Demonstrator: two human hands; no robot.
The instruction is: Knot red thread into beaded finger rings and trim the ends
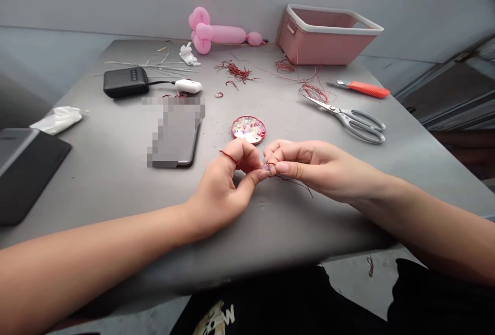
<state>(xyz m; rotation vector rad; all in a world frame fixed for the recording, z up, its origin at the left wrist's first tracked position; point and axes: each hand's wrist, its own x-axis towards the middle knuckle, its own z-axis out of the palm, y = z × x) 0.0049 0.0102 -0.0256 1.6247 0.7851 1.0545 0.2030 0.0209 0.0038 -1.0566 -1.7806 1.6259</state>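
Close together above the near part of the table, both hands pinch at one small spot. My left hand (226, 185) is closed, thumb and index finger on a small pale purple bead (266, 167). A red cord loops over one of its fingers. My right hand (323, 167) is closed too, its thumb and fingers gripping a thin dark red cord (296, 182) right beside the bead. The cord's loose ends trail below the right fingers. Whether the cord passes through the bead is hidden. Just beyond the fingertips lies a round red-rimmed dish (264, 131) of pastel beads.
Scissors (358, 123), an orange utility knife (369, 89) and tangled red cord (313, 91) lie to the right. A pink bin (320, 46) and balloon (228, 34) stand behind. Leftward are a phone (176, 134), black power bank (126, 82) and dark flat case (34, 170).
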